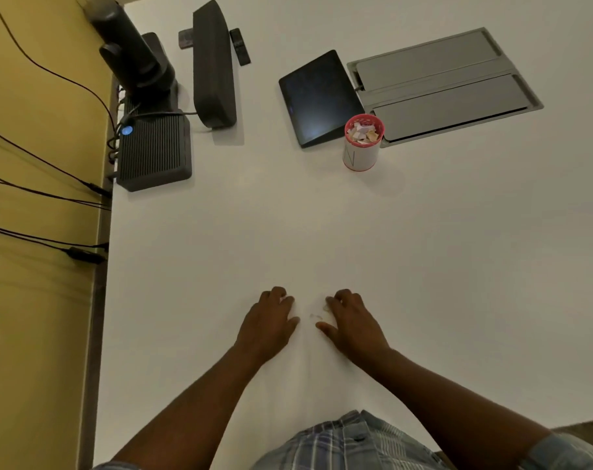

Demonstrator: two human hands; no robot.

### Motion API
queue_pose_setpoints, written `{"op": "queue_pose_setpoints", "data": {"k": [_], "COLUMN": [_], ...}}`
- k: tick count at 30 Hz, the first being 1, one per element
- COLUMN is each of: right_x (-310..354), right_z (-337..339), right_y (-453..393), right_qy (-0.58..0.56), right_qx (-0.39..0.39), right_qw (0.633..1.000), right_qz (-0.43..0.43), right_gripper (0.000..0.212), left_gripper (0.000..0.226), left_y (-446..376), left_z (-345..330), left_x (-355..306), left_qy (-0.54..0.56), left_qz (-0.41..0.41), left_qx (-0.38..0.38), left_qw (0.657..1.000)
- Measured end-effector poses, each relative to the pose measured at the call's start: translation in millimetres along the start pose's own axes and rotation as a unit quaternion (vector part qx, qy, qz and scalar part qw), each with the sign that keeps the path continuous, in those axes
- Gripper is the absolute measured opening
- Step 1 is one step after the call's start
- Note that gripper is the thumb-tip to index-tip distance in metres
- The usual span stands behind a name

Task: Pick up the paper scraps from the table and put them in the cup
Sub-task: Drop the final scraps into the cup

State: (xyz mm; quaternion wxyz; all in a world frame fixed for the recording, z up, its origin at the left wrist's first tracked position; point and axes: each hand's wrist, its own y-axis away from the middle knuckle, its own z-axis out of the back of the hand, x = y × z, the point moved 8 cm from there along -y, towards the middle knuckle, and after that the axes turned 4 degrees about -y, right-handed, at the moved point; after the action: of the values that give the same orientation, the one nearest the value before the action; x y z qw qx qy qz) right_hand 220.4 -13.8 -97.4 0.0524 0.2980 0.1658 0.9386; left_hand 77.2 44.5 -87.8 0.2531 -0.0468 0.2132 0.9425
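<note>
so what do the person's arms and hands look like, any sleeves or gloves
Both forearms are bare, and the left hand and right hand wear no gloves, and no rings or watch show. A short blue-grey plaid shirt sleeve covers the right upper arm, matching the shirt front.

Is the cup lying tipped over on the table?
No, the cup stands upright on the table, its open top showing paper scraps inside.

A dark tablet lies on the white counter, just beside a grey recessed cable hatch. Toward the left edge stand a long black speaker bar, a ribbed black box with a blue light, and a black camera. Cables run down the yellow wall.
</note>
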Motion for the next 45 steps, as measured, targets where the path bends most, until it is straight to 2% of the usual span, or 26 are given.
{"op": "queue_pose_setpoints", "data": {"k": [5,7,10,14,19,27,29,32,35,37,39,42,45], "right_x": [17,27,40,37,38,33,25,2,-30,-51,-71,-91,-99], "right_z": [-13,-18,-22,-28,-30,-27,-26,-10,17,26,28,23,24], "right_y": [2,3,10,18,21,14,9,3,4,7,11,17,18], "right_qy": [0.039,0.066,0.127,0.151,0.123,0.1,0.07,-0.035,-0.158,-0.236,-0.309,-0.44,-0.54], "right_qx": [0.01,0.005,-0.009,-0.026,-0.041,-0.042,-0.042,-0.068,-0.124,-0.119,-0.107,-0.095,-0.107], "right_qw": [0.999,0.996,0.984,0.976,0.983,0.987,0.993,0.997,0.971,0.944,0.909,0.837,0.769], "right_qz": [0.025,0.056,0.121,0.152,0.129,0.116,0.089,-0.012,-0.13,-0.2,-0.258,-0.311,-0.326], "right_gripper": [0.056,0.044,0.029,0.025,0.028,0.024,0.008,0.017,0.014,0.012,0.008,0.004,0.006], "left_gripper": [0.048,0.039,0.016,0.015,0.014,0.019,0.03,0.042,0.023,0.007,0.016,0.025,0.019], "left_y": [29,35,45,52,50,48,49,45,38,36,34,33,26], "left_z": [-16,-21,-23,-31,-45,-29,-28,-27,-28,-32,-38,-37,-34], "left_x": [-2,-5,-4,-3,11,2,-4,-20,-38,-46,-45,-43,-36], "left_qy": [0.015,0.027,0.103,0.139,0.164,0.151,0.149,0.123,0.076,0.033,0.008,-0.005,0.06], "left_qz": [0.021,0.021,0.068,0.081,0.115,0.076,0.072,0.04,-0.006,-0.037,-0.054,-0.067,-0.048], "left_qx": [-0.006,-0.018,-0.049,-0.085,-0.066,-0.101,-0.096,-0.09,-0.081,-0.078,-0.075,-0.072,-0.087], "left_qw": [1.0,0.999,0.991,0.983,0.977,0.98,0.982,0.987,0.994,0.996,0.996,0.995,0.993]}}
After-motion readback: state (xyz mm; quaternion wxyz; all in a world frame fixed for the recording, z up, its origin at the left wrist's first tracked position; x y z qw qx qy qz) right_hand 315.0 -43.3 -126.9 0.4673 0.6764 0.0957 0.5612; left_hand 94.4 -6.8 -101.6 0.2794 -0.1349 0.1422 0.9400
